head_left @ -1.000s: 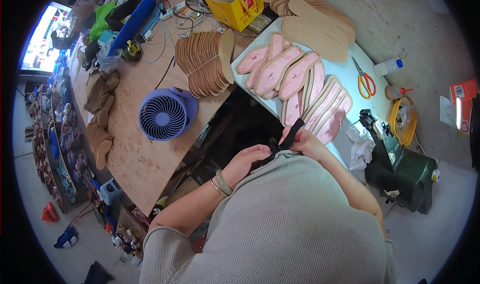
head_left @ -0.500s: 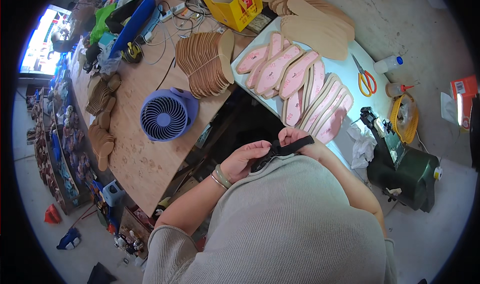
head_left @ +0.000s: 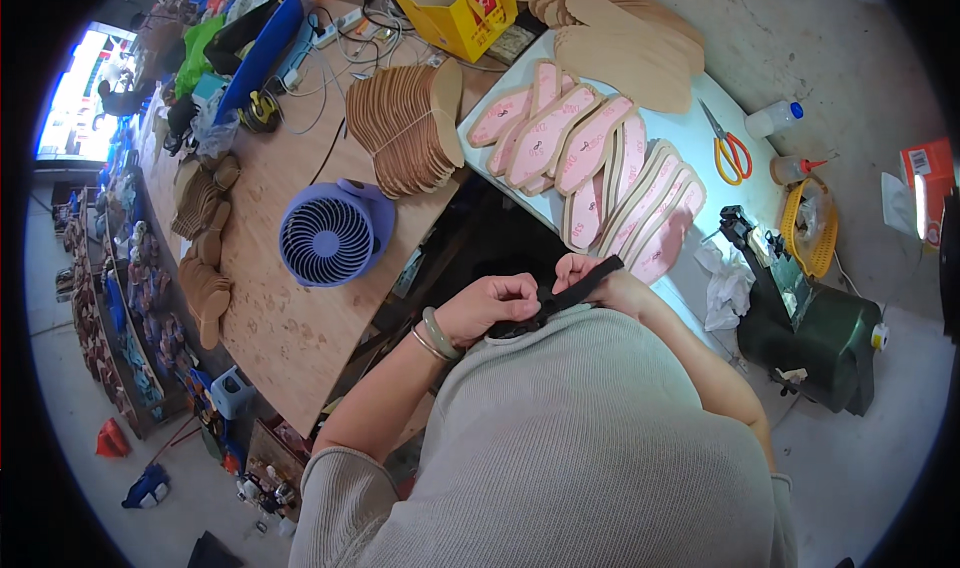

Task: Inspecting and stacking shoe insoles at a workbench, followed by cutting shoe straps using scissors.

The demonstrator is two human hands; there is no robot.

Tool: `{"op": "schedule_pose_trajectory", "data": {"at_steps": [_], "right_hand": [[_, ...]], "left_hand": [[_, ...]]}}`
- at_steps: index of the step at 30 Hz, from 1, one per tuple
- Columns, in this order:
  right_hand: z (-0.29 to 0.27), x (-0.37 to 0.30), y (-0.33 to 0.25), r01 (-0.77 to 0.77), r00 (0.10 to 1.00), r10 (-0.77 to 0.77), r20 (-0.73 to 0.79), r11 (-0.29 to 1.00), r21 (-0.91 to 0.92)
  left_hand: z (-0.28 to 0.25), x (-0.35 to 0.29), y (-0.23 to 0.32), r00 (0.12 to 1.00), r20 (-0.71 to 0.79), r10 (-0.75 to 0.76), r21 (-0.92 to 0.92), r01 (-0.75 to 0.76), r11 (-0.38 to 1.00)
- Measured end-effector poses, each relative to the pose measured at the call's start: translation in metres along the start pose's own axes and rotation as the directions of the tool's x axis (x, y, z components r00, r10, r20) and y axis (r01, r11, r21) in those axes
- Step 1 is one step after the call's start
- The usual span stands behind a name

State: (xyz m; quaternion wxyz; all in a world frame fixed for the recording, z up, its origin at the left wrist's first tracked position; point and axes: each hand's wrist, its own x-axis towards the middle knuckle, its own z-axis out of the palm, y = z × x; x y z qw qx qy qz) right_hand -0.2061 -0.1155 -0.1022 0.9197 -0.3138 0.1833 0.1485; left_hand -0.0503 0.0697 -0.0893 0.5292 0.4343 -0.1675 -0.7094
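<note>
At my waist, both hands work on a black strap, whose loose end points to the upper right across my right hand. My left hand, with two bangles on its wrist, has its fingers closed on the strap at a dark part that looks like a buckle, mostly hidden. Pinched against the strap from the far side is my right hand. The strap lies at the edge of my grey-green knit top. Just beyond my right hand, pink-topped insoles lie in overlapping piles on a white table.
A purple fan and a tied bundle of brown insoles stand on the wooden table. Orange-handled scissors, a yellow basket and a dark green sewing machine are at the right. A yellow bag stands behind.
My left hand has shifted slightly left, its fingers curling more tightly. The strap's loose end has swung up a little. My view has turned slightly.
</note>
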Motion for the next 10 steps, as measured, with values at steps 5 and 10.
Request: {"op": "schedule_pose_trajectory", "data": {"at_steps": [5,10], "right_hand": [[-0.003,0.000,0.000,0.066,0.998,-0.066,0.022,0.998,-0.021],[-0.008,0.005,0.001,0.043,0.991,-0.053,0.120,0.996,0.084]], "left_hand": [[0.017,-0.003,0.006,0.994,-0.075,-0.079,-0.418,0.041,0.908],[0.003,0.010,-0.016,0.979,0.006,0.203,-0.548,-0.167,0.820]]}}
